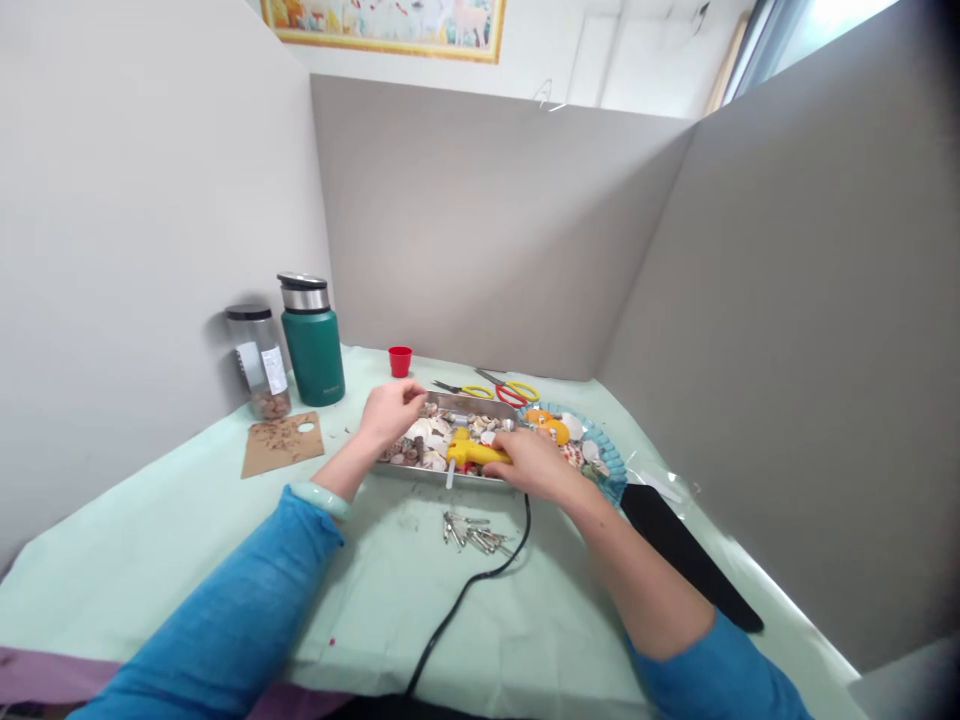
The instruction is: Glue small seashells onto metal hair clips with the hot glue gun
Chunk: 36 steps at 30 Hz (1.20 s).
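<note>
My right hand (pixel 529 460) is wrapped round a yellow hot glue gun (pixel 469 452), held over the front of a metal tray (pixel 480 482). A pale stick pokes out of the gun, and a black cord (pixel 474 580) runs from below my hand to the table's near edge. Seashells (pixel 431 432) of many kinds fill the tray. Above its left end is my left hand (pixel 391 410), its fingertips pressed together in a pinch. Whatever lies between those fingertips is too small or hidden to make out.
Loose metal pieces (pixel 480 537) lie before the tray. A blue plate (pixel 613 455) with shells, scissors (pixel 517 392) and a red cup (pixel 400 362) surround it. Left stand a green bottle (pixel 313 355), a jar (pixel 259 360) and brown card (pixel 281 445). Grey panels (pixel 480 230) enclose the table.
</note>
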{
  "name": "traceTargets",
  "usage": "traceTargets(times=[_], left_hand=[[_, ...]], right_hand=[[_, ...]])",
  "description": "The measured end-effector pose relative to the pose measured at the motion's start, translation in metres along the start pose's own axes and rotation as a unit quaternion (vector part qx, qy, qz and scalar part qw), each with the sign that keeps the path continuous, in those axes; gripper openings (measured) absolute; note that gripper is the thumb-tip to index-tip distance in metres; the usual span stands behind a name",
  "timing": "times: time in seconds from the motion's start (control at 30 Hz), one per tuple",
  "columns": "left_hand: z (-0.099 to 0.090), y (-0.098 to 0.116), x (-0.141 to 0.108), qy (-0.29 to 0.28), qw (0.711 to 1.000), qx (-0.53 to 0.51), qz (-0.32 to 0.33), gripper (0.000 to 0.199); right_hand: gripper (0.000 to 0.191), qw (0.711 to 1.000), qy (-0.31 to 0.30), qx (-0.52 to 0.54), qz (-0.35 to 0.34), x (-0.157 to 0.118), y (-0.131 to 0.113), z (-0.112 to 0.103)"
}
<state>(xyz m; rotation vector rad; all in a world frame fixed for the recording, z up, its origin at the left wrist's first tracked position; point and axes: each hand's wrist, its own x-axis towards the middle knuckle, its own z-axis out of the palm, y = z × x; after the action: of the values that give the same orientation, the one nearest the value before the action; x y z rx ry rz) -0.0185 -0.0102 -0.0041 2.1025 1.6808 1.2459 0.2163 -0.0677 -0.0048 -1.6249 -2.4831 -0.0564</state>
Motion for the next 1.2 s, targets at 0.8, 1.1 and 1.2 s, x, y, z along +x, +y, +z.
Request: traceTargets(times=[0.8, 1.1, 1.2], left_hand=[[0.004, 0.000, 0.000, -0.274, 0.956, -0.084, 0.067, 0.041], [0.010, -0.016, 0.004, -0.281, 0.959, -0.036, -0.034, 0.037], [0.008, -0.013, 0.004, -0.286, 0.940, -0.185, -0.023, 0.049]], right_hand=[[0.029, 0.670, 0.136, 0.726, 0.069, 0.008, 0.003, 0.014], [0.025, 0.703, 0.153, 0.692, 0.057, 0.008, -0.001, 0.016], [0.025, 0.706, 0.149, 0.690, 0.051, 0.008, 0.000, 0.017]])
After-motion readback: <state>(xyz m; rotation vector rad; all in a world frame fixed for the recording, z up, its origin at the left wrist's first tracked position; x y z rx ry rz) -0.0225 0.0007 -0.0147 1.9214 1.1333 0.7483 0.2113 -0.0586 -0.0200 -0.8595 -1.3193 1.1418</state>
